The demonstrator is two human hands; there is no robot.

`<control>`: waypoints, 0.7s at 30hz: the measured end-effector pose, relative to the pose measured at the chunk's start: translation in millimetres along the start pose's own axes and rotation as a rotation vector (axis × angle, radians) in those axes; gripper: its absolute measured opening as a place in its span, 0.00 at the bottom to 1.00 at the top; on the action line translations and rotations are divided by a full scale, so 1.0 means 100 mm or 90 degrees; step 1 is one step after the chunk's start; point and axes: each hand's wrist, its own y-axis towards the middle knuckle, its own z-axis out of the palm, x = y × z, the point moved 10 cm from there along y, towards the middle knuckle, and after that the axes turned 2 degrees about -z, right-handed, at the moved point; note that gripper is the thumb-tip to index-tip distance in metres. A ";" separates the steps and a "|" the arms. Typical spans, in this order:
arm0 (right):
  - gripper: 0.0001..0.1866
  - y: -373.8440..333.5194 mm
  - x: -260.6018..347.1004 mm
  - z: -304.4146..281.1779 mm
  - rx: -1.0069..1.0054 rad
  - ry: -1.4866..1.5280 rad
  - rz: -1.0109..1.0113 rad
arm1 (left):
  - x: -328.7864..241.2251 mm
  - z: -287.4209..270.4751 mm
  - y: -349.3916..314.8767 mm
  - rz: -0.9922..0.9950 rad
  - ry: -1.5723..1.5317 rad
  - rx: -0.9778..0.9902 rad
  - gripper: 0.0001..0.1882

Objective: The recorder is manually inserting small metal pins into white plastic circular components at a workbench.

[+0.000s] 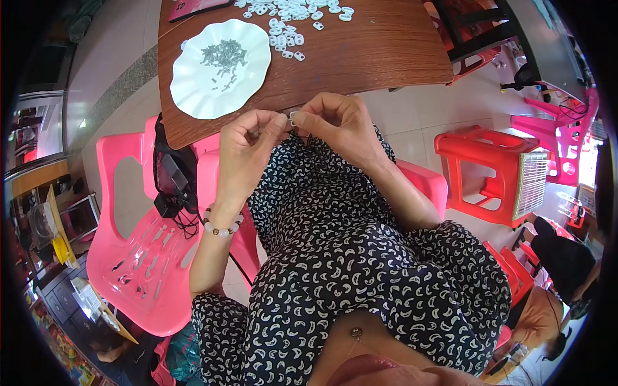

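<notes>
Just off the table's near edge, my two hands meet fingertip to fingertip. The thumb and forefinger of my right hand (338, 125) pinch a small white plastic piece with an opening in it (293, 119). My left hand (251, 135) is closed in a pinch at the left side of that piece; whatever lies between its fingertips is too small to make out. On the table, a white wavy-rimmed plate (190, 80) holds a heap of small grey pins (228, 56). Beyond it lies a loose pile of white oval pieces with holes (286, 38).
The brown wooden table (380, 51) spans the front, with a pink flat object (193, 8) at its far left. A pink chair (138, 276) with a black bag (177, 180) stands at my left. Red stacked stools (483, 170) are at right; another person (541, 321) is at lower right.
</notes>
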 end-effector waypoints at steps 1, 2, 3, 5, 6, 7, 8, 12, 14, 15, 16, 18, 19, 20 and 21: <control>0.08 0.00 0.00 0.00 -0.002 -0.006 -0.008 | 0.00 0.00 0.00 0.001 0.001 -0.004 0.07; 0.08 0.00 0.00 0.00 -0.003 -0.013 -0.016 | 0.00 -0.01 0.00 0.002 0.001 -0.009 0.07; 0.08 0.00 0.00 0.01 -0.003 -0.013 -0.015 | 0.00 -0.02 -0.01 0.002 0.001 -0.009 0.07; 0.07 -0.01 0.01 0.02 -0.006 -0.012 -0.019 | 0.00 -0.03 -0.01 0.006 0.018 -0.010 0.07; 0.07 -0.01 0.00 0.02 -0.006 -0.012 -0.019 | 0.00 -0.03 -0.01 0.006 0.017 -0.010 0.07; 0.07 -0.01 0.00 0.02 -0.006 -0.017 -0.018 | 0.00 -0.03 -0.01 0.001 0.013 -0.010 0.07; 0.07 -0.02 0.00 0.02 -0.006 -0.021 -0.017 | 0.00 -0.03 -0.01 -0.003 0.009 -0.010 0.07; 0.07 -0.03 0.00 0.04 -0.003 -0.023 -0.007 | 0.04 -0.02 0.00 -0.010 0.005 -0.007 0.08; 0.07 -0.03 -0.01 0.04 -0.009 -0.024 -0.003 | 0.06 -0.02 0.00 -0.016 -0.005 -0.009 0.08; 0.07 -0.04 -0.02 0.04 -0.009 -0.025 -0.003 | 0.06 -0.01 0.00 -0.016 -0.005 -0.009 0.08; 0.07 -0.04 -0.03 0.03 -0.015 -0.018 -0.004 | 0.06 -0.01 0.00 -0.020 -0.008 -0.009 0.08; 0.07 -0.05 -0.05 0.03 -0.021 -0.012 -0.006 | 0.08 -0.01 0.00 -0.025 -0.010 -0.010 0.08; 0.08 -0.05 -0.05 0.02 -0.031 -0.002 -0.014 | 0.08 -0.01 -0.01 -0.024 -0.013 -0.011 0.08; 0.09 -0.05 -0.04 0.01 -0.041 0.008 -0.022 | 0.09 -0.01 -0.01 -0.023 -0.015 -0.012 0.08; 0.09 -0.05 -0.03 0.01 -0.041 0.008 -0.022 | 0.10 -0.01 -0.01 -0.023 -0.014 -0.012 0.08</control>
